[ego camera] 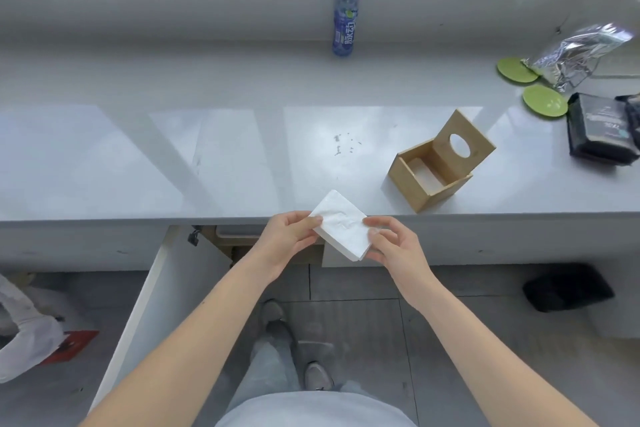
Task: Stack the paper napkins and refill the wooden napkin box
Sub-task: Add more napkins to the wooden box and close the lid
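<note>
A stack of white paper napkins [341, 224] is held over the front edge of the white counter [173, 166]. My left hand [289, 237] grips its left corner with thumb on top. My right hand [393, 244] pinches its right side. The wooden napkin box [410, 180] stands on the counter to the upper right of the stack, open and with nothing visible inside. Its lid [479, 139], which has an oval hole, stands tilted up at the box's far side.
A blue drink bottle [344, 19] stands at the back. Two green coasters [543, 101], a foil bag [571, 55] and dark packets [602, 130] lie at the right. A cabinet door [149, 305] hangs open below the counter. A black object [568, 286] sits on the floor.
</note>
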